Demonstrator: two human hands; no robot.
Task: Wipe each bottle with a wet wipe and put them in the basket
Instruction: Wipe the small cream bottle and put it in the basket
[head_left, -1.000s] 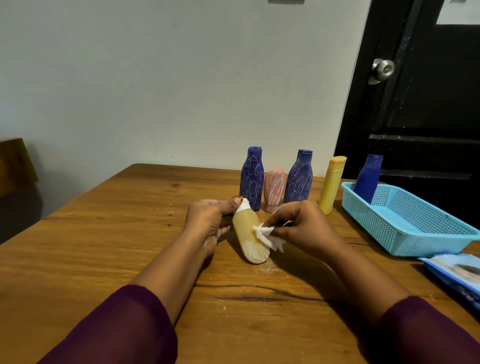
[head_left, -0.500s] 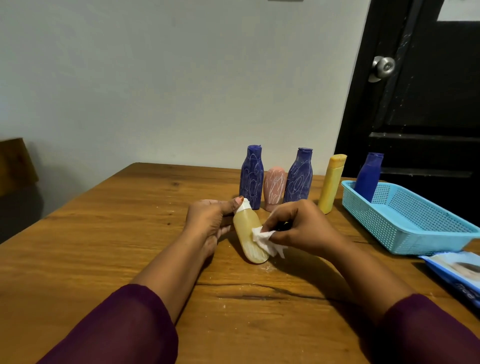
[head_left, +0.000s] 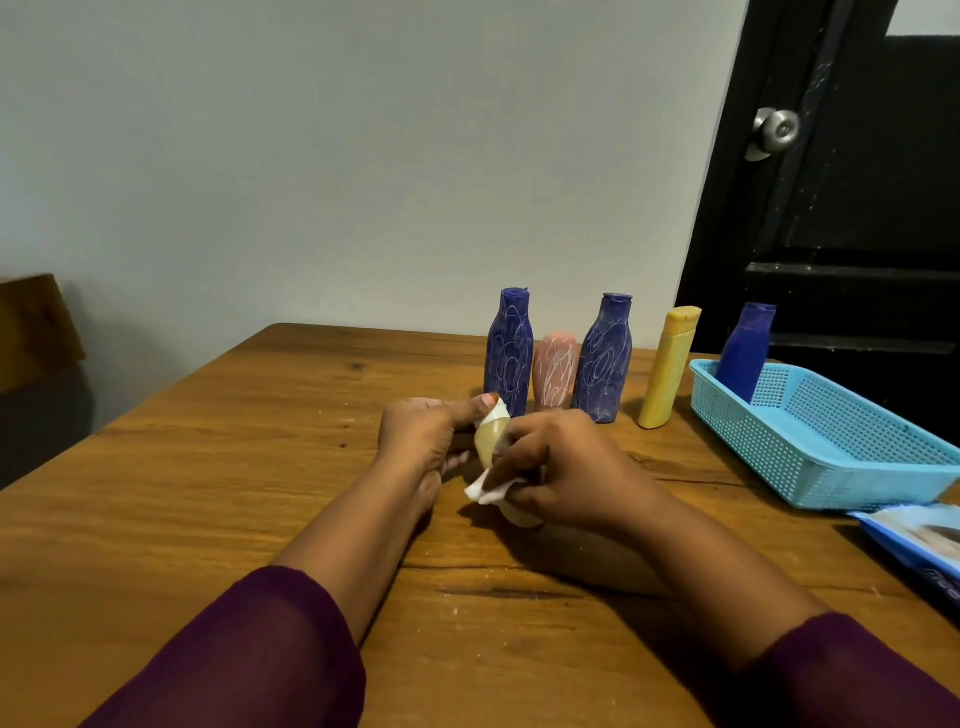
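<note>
A tan bottle (head_left: 490, 439) with a white cap lies on the wooden table (head_left: 234, 467), cap end away from me. My left hand (head_left: 426, 441) grips its cap end, thumb on top. My right hand (head_left: 566, 473) pinches a crumpled white wet wipe (head_left: 488, 491) against the bottle's body and covers most of it. Behind stand two blue bottles (head_left: 509, 361) (head_left: 603, 358) with white scribbles, a pink bottle (head_left: 555, 371) between them and a yellow bottle (head_left: 669, 368). One plain blue bottle (head_left: 746, 349) stands in the light-blue basket (head_left: 852, 467) at the right.
A blue wet-wipe pack (head_left: 919, 545) lies at the table's right edge, just in front of the basket. A black door with a round metal knob (head_left: 776, 130) is behind the basket. A dark wooden piece (head_left: 31, 332) shows at the far left.
My right hand has slid the wipe leftward over the bottle's body and now covers more of it. My left hand stays on the cap end.
</note>
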